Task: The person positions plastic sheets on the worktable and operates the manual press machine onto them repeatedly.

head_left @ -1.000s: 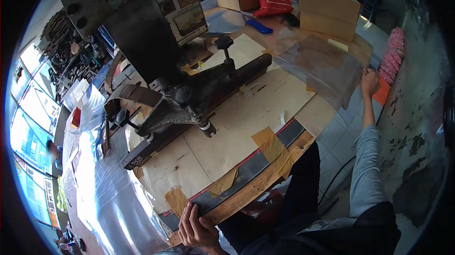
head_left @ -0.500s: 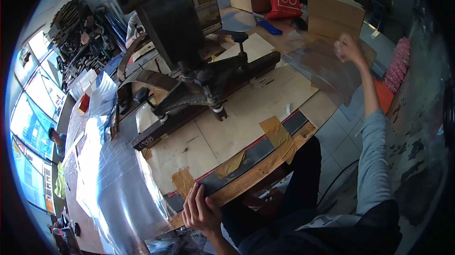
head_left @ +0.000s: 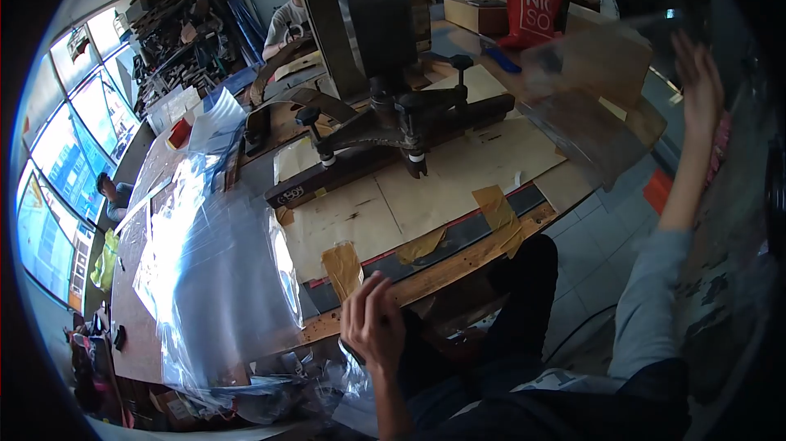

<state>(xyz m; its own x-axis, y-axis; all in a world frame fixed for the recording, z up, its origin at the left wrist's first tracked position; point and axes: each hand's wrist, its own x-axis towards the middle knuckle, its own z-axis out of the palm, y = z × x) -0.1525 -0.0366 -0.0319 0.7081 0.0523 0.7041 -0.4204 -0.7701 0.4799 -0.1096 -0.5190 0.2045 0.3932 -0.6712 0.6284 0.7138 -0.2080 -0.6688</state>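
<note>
My right hand [head_left: 698, 89] is raised at the far right, fingers upward and blurred. A clear plastic sheet [head_left: 585, 52] slants up to its fingertips, and the hand appears to grip its edge. More clear sheets [head_left: 585, 134] lie below, over the table's right end. My left hand [head_left: 372, 322] hovers by the near wooden edge [head_left: 442, 284], loosely bent, with nothing seen in it. Before me lies a pale board [head_left: 348, 232] fixed with brown tape [head_left: 499, 216]. Above the board stands a press head [head_left: 381, 40] with a dark metal bar [head_left: 393, 150].
Glossy clear sheets [head_left: 221, 269] cover the left of the table. A red bag [head_left: 532, 7], a wooden box [head_left: 475, 15] and a blue tool [head_left: 501, 58] are at the back. Another person [head_left: 286, 22] sits behind the press; one more [head_left: 115, 195] is by the windows.
My right hand has moved right and up, and a clear sheet has risen with it. My left hand has come off the board's near edge. The view has shifted.
</note>
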